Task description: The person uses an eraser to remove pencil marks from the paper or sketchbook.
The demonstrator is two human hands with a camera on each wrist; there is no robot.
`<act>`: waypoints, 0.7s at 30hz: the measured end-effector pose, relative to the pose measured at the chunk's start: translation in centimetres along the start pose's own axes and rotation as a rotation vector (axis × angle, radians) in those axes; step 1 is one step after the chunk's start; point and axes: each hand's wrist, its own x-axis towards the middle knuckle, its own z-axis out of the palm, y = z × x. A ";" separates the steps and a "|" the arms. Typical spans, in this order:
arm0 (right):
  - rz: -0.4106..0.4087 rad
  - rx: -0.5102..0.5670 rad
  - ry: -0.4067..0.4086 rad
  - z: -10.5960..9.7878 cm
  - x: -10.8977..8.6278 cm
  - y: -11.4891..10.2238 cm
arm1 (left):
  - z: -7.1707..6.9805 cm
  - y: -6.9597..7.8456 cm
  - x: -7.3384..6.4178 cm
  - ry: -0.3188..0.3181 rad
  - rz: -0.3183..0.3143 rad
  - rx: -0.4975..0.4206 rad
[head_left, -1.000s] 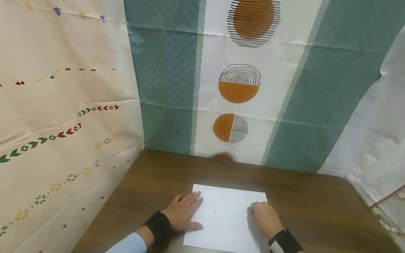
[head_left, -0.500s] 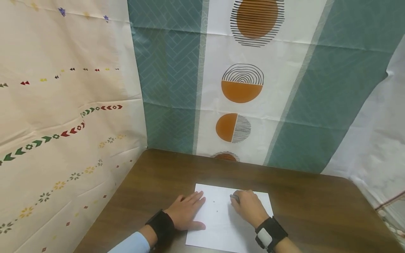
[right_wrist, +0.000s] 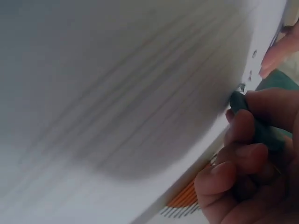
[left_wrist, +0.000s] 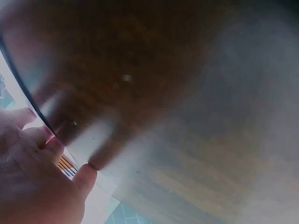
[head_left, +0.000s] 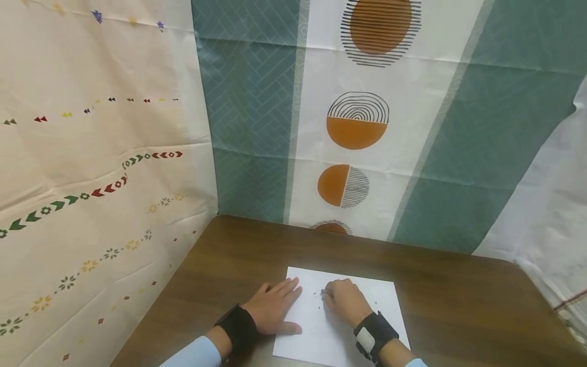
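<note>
A white sheet of paper (head_left: 302, 346) lies on the brown table. My left hand (head_left: 275, 308) lies flat across its left edge, fingers straight and spread, thumb on the paper. My right hand (head_left: 347, 302) is over the sheet's upper middle and pinches a dark blue-green, rounded stick-like piece (right_wrist: 262, 133) between thumb and curled fingers. The piece's tip meets or nearly meets the paper by a small dark mark (right_wrist: 241, 87). Its exact kind cannot be told. Several tiny dark specks (head_left: 319, 307) dot the paper near the fingertips, and another speck (head_left: 376, 303) shows farther right.
The brown table (head_left: 458, 306) extends around the paper. Behind it hangs a green and white cloth (head_left: 257, 178) with orange circles. A cream patterned cloth (head_left: 91, 204) hangs at the left and a white cloth (head_left: 541, 214) at the right. Both wrists wear black bands (head_left: 238, 329).
My right hand has moved left from the sheet's right edge to its upper middle, with the blue-green piece. A speck at the right now shows. My left hand stays on the paper.
</note>
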 end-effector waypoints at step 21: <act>0.136 -0.130 0.049 -1.4 -2.7 4.2 | 0.2 0.0 0.0 0.009 0.006 0.017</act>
